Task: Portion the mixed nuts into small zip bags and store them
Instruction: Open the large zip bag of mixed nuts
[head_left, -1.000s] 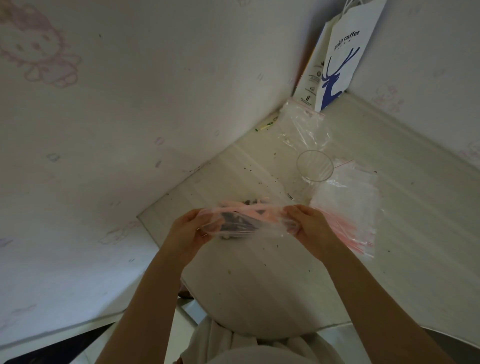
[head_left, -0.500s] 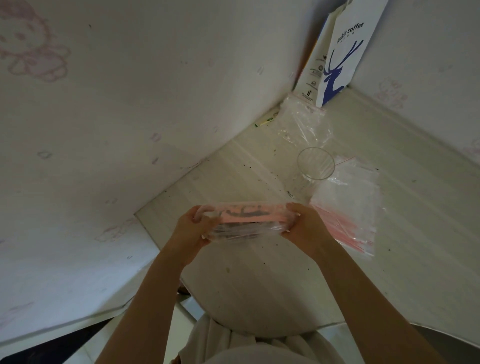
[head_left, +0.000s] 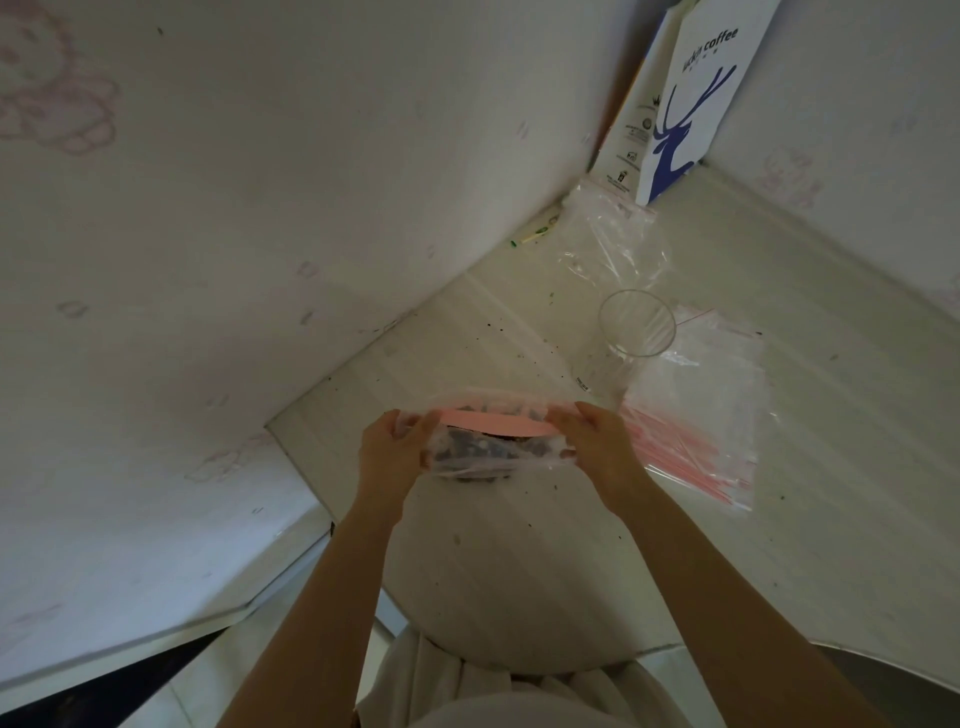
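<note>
Fingers of the left hand (head_left: 387, 452) curl round the left end of a small see-through zip bag with a pink strip along its top (head_left: 493, 427) and pinch it tight. The bag is held up just above the pale wooden table (head_left: 519, 571), close to the person. Dark mixed nuts (head_left: 467, 448) sit in the bottom of it. The right hand (head_left: 597, 441) pinches the right end of the same bag in the same way. The top looks like it gapes a little in the middle. I cannot tell for sure if the pink strip is pressed shut.

That gap is the big worry. If the bag tips, or one hand lets go before the strip is closed all the way along, I think nuts could roll out onto the table or drop to the floor. If the fingers only squeeze the ends, the middle may not close, and nuts could slip out later. A nut stuck in the strip would stop it closing too.

To the right and a bit farther away stands a clear round cup (head_left: 636, 332). It is right beside a flat pile of empty see-through zip bags with pink strips (head_left: 701, 415). A quick hand reaching that way could knock the cup over. Far off in the corner, a big crumpled clear bag (head_left: 613, 244) lies in front of a white paper bag with a blue deer (head_left: 691, 104).
</note>
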